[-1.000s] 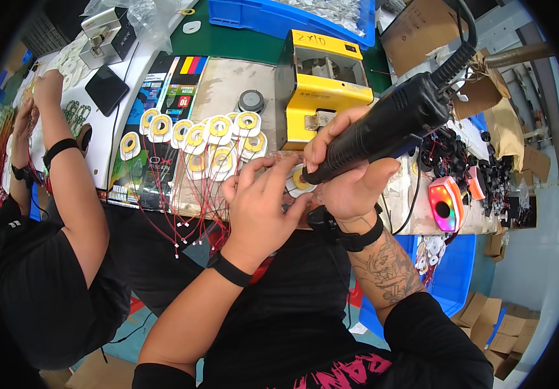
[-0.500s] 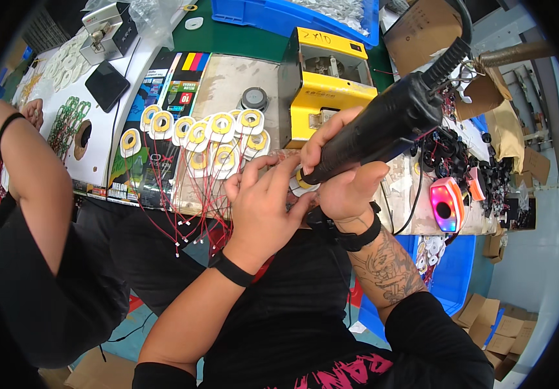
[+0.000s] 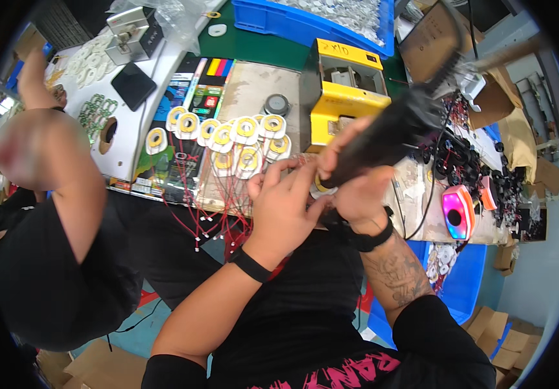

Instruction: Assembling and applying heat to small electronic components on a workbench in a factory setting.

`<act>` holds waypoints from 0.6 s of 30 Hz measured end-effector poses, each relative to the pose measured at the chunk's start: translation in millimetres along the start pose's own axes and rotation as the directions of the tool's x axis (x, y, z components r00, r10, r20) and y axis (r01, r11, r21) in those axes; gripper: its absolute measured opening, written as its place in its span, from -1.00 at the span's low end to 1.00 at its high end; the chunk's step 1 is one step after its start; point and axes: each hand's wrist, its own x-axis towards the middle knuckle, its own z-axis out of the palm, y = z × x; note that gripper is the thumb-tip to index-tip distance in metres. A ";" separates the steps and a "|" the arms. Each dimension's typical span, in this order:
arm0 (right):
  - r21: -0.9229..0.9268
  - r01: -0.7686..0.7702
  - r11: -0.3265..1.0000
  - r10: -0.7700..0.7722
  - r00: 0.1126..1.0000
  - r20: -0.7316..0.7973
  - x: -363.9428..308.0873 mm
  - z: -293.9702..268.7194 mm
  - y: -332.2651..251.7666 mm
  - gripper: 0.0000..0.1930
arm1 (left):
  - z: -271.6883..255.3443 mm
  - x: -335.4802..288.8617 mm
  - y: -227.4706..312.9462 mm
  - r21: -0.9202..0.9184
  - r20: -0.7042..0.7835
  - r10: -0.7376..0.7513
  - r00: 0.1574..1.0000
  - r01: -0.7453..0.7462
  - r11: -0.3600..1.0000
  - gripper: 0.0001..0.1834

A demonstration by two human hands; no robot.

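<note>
My right hand (image 3: 360,188) is wrapped round a thick black electric screwdriver (image 3: 386,139), which is blurred and slants down to the left. Its tip meets a small white part (image 3: 321,190) at the fingertips of my left hand (image 3: 286,204). My left fingers are bent round that part and mostly hide it, so its exact kind does not show. Just left of my left hand lie several white discs with yellow rings (image 3: 245,128), whose thin red wires (image 3: 227,207) hang over the table's front edge.
Behind my hands stands a yellow machine (image 3: 344,97), with a round dark speaker-like part (image 3: 277,104) beside it. A lit pink device (image 3: 457,212) and black parts (image 3: 454,155) lie at right. Blue bins (image 3: 279,19) stand behind and below. A co-worker's arm (image 3: 78,194) is at left.
The whole view has shifted, so the table appears further right and slightly lower. My hands keep the same hold on the screwdriver and white part. The co-worker at left has leaned in.
</note>
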 end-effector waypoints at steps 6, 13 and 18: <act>0.083 0.235 0.969 -0.226 0.969 -0.100 -10.0 -27.8 -53.8 -0.04 | -47.2 22.6 -3.8 0.220 -0.129 0.039 0.991 -0.009 0.975 -0.61; 0.030 0.157 0.987 -0.150 0.975 -0.165 -30.1 -51.7 -41.8 -0.06 | -35.4 53.6 -43.1 0.420 -0.166 -0.068 0.984 0.133 0.898 -0.65; -0.017 0.169 0.985 -0.170 0.970 -0.177 -45.7 -77.5 -39.3 -0.08 | -15.3 46.9 -29.0 0.398 -0.180 -0.121 0.976 0.184 0.899 -0.64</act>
